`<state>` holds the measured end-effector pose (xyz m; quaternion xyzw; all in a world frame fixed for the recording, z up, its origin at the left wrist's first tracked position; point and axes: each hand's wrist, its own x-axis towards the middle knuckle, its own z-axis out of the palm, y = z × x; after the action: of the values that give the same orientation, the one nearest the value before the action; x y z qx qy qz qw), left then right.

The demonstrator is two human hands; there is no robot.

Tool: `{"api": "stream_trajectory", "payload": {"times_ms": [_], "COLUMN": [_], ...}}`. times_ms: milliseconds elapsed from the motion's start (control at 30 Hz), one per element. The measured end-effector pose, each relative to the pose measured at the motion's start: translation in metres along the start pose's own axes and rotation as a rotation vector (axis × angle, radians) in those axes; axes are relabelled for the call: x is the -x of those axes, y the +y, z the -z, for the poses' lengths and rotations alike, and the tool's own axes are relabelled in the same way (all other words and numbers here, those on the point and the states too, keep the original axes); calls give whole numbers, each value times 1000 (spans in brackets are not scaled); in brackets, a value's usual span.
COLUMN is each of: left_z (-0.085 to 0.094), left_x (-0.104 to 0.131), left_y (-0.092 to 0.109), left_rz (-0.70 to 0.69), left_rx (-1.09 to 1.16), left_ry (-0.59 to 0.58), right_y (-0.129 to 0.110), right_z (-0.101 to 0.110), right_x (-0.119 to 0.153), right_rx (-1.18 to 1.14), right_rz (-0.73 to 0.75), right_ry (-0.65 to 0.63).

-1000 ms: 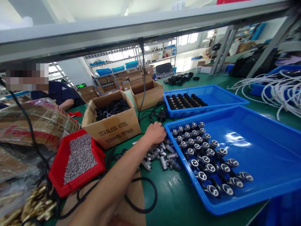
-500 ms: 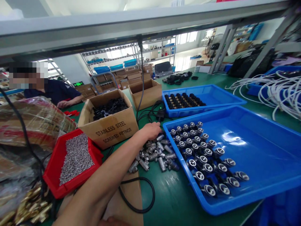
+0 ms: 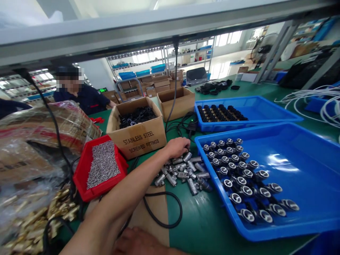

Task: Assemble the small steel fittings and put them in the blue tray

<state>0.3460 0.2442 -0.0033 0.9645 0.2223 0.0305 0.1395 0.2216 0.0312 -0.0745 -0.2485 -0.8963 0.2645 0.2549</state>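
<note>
Where loose metal fittings [image 3: 183, 171] lie heaped on the green desk [image 3: 196, 221], we have our left hand [image 3: 178, 147] at the far edge of the pile, knuckles up and fingers curled downward. Its fingertips are hidden, so we cannot tell whether it grips a piece. Our right hand [image 3: 139, 242] is low at the bottom edge of the view, partly cut off, by a flat cardboard sheet [image 3: 158, 209]; we cannot tell if it holds anything.

Just right of the pile we have a large blue tray [image 3: 305, 198], with silvery-topped parts [image 3: 241, 181] standing in rows along its left side. Behind it is a second blue tray [image 3: 271, 110] with black and brass parts [image 3: 223, 113]. To the left of the pile stand a printed carton [image 3: 132, 148] of black pieces [image 3: 138, 117] and a red bin [image 3: 92, 195] filled with small metal bits [image 3: 103, 166]. Brass pieces [image 3: 34, 226] lie at our lower left. Across from us, a co-worker [image 3: 87, 99] in dark clothing is beyond the carton.
</note>
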Motion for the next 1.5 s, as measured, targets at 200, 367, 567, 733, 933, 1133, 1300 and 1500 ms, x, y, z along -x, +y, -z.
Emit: {"api": "stream_trajectory", "payload": {"times_ms": [200, 367, 567, 733, 933, 1133, 1300, 1500], "left_z": [56, 58, -9, -36, -37, -36, -30, -30], "left_x": [112, 270, 387, 398, 390, 393, 394, 401], "left_y": [14, 41, 82, 104, 108, 110, 114, 114], "left_rz": [152, 493, 881, 911, 899, 941, 893, 812], "left_rx": [192, 624, 888, 894, 683, 461, 393, 386], "left_ry": [342, 587, 584, 552, 462, 399, 389, 340], "right_y": [-4, -21, -26, -29, -29, -26, -25, -25], "right_z": [6, 27, 25, 19, 14, 13, 15, 15], "right_x": [5, 11, 4, 5, 2, 3, 4, 2], "right_rx": [75, -150, -287, -249, -211, -256, -281, -281], "right_rz": [35, -36, -132, -217, -227, -225, -240, -213], "right_ry": [-26, -20, 13, 29, 36, 8, 12, 5]}}
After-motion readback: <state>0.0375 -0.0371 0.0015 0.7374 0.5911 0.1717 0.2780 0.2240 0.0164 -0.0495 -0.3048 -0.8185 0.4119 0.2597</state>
